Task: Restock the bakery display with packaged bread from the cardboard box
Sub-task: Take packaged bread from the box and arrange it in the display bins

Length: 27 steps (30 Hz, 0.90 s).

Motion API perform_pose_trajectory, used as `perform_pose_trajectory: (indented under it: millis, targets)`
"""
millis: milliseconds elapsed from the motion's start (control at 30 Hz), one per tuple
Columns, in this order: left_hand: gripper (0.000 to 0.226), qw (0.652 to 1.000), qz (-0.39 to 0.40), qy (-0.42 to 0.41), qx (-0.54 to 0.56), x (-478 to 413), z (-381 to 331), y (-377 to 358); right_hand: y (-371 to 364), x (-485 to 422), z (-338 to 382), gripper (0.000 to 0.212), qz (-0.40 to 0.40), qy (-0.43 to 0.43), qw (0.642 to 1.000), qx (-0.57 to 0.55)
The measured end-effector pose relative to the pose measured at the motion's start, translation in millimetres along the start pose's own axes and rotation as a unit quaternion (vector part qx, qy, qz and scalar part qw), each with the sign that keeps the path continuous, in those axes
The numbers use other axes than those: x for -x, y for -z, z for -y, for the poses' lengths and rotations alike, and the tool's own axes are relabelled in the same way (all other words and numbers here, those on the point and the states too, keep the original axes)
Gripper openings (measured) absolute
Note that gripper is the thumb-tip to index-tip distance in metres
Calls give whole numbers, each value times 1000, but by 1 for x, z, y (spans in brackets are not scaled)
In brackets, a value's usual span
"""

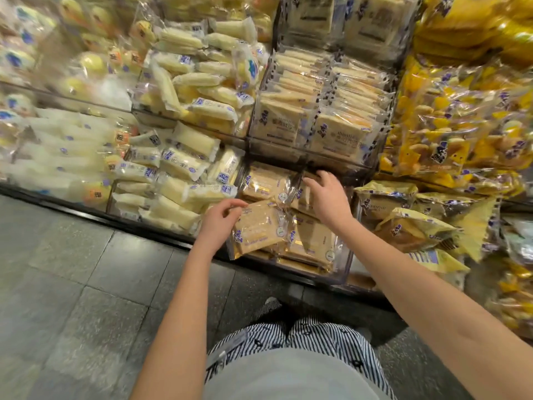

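A clear plastic bin on the lowest shelf holds several flat packs of brown bread in clear and gold wrap. My left hand pinches the upper left edge of the front pack of brown bread, which lies tilted on top of the stack. My right hand reaches deeper into the same bin, fingers curled over a pack at the back right; its fingertips are partly hidden. No cardboard box is in view.
Bins of pale sandwich bread sit on the shelf above. White and yellow rolls fill the bins to the left. Yellow bags pile up on the right. A black shelf edge borders the grey tiled floor.
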<state>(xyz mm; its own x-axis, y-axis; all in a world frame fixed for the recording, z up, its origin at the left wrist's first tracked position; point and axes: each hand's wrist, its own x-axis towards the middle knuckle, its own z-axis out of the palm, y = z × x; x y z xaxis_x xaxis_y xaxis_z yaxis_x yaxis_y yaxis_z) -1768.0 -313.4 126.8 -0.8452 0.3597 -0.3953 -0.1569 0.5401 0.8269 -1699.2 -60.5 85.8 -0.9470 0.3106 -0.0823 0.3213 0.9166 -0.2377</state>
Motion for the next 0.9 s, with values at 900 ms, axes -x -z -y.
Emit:
perform_pose_trajectory:
  millis: [900]
  targets:
    - [62, 932, -71, -24, -356, 8, 12, -83, 8, 73, 21, 37, -62, -208, 915, -340]
